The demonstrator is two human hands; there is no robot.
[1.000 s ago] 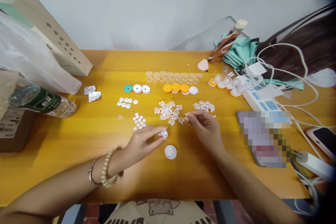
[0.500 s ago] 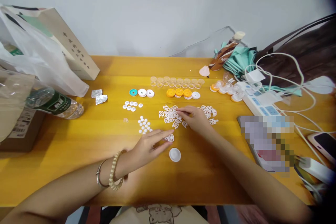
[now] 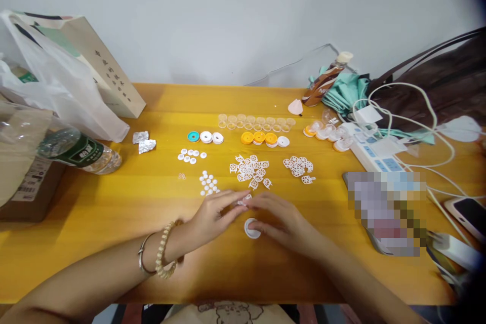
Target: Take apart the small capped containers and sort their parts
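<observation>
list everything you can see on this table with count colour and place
lattice pieces: two piles, white, table middle
white cap: one, under the right fingers
small discs: two clusters, white, left of the piles
orange caps: three, behind the piles
clear cups: a row, far middle
water bottle: one, green label, lying left
power strip: one, white, right
table: one, yellow wood
left hand: pinches a white piece
right hand: fingertips meet the left hand's

Little can be read. The brown bottle, lying at the back of the surface beside the teal cloth, shows the letters "NE". Left of it, the water bottle and paper bag carry characters too small to read.
</observation>
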